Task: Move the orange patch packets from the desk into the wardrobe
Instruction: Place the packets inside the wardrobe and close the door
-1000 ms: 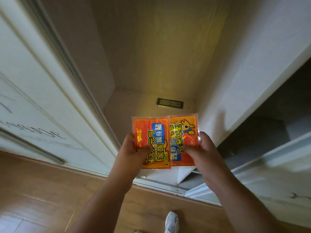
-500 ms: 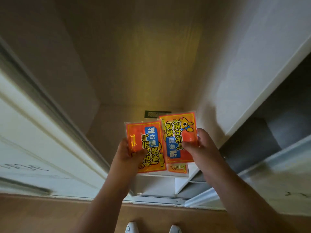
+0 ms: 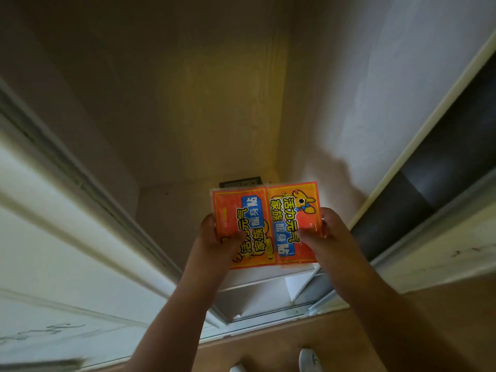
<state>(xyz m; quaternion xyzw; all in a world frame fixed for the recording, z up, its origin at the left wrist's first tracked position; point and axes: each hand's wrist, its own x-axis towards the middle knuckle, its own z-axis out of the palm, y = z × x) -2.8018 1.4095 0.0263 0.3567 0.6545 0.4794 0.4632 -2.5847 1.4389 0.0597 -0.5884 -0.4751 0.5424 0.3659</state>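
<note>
1. Inside the open wardrobe (image 3: 220,108), over its pale floor panel, we hold two orange patch packets side by side, their inner edges touching or slightly overlapping.
2. Our left hand (image 3: 214,237) pinches the left packet (image 3: 241,226) at its outer edge, thumb curled over the printed face, fingers hidden behind.
3. Our right hand (image 3: 322,234) pinches the right packet (image 3: 292,221) the same way, thumb pressed on the front near the blue label.
4. We cannot tell whether the packets touch the wardrobe floor or are held just above it.
5. Behind the packets a small dark plate (image 3: 240,181) sits at the back of the compartment.
6. Below, the wooden floor (image 3: 268,347) and the toes of white shoes (image 3: 308,358) show.
</note>
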